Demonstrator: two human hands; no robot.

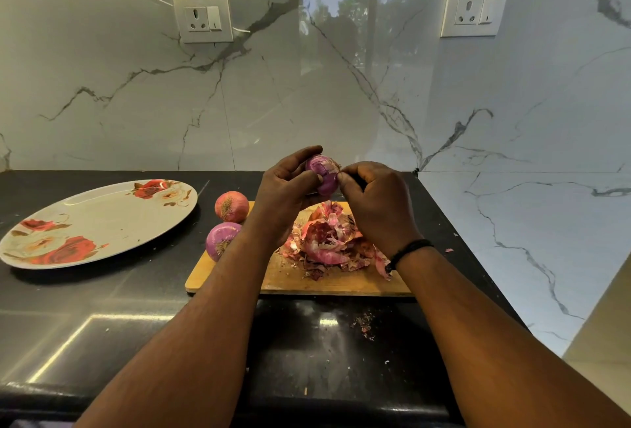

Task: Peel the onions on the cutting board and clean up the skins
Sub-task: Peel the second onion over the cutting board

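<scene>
Your left hand [285,188] cups a purple onion [323,175] in the air above the far edge of the wooden cutting board [290,277], fingers curled round its left side and the thumb laid across its front. Your right hand [370,195] meets it from the right, fingertips pinched together at the onion's root end, where a wisp of dry skin shows; the other fingers are folded into the palm. A black wristband [408,251] sits on your right wrist. Below your hands, a loose heap of onion skins [329,243] covers the middle and right part of the board, with a few scraps trailing toward its near right corner. At the board's left edge lie two more onions, near each other: a pinkish-orange one still in its skin [232,206] by the far left corner, and a purple one [222,239] nearer you, overhanging the edge. The board rests on the black worktop [136,291], and a floral oval plate [99,222] lies toward the worktop's left side. Small skin crumbs [365,325] speckle the worktop just in front of the board.
</scene>
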